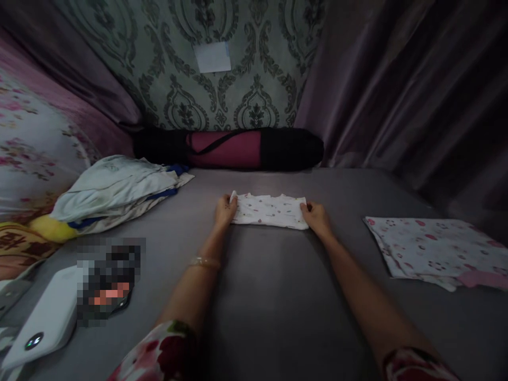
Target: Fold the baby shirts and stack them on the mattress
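A white cloth with small printed figures [270, 210], folded into a narrow strip, lies across the middle of the grey bed surface. My left hand [225, 210] pinches its left end, with a corner poking up by the fingers. At the opposite end, my right hand [315, 216] grips the right edge between thumb and fingers. The cloth stretches fairly flat between both hands. Whether it is a garment or a plain cloth, I cannot tell.
On the right lies a folded white cloth with pink prints [432, 248]. A heap of pale clothes [119, 185] sits at the left, beside a floral pillow [32, 143]. Nearer are a white power bank [50, 312] and a blurred-out dark object [113, 283]. A black-and-maroon bag [226, 149] lies along the wall.
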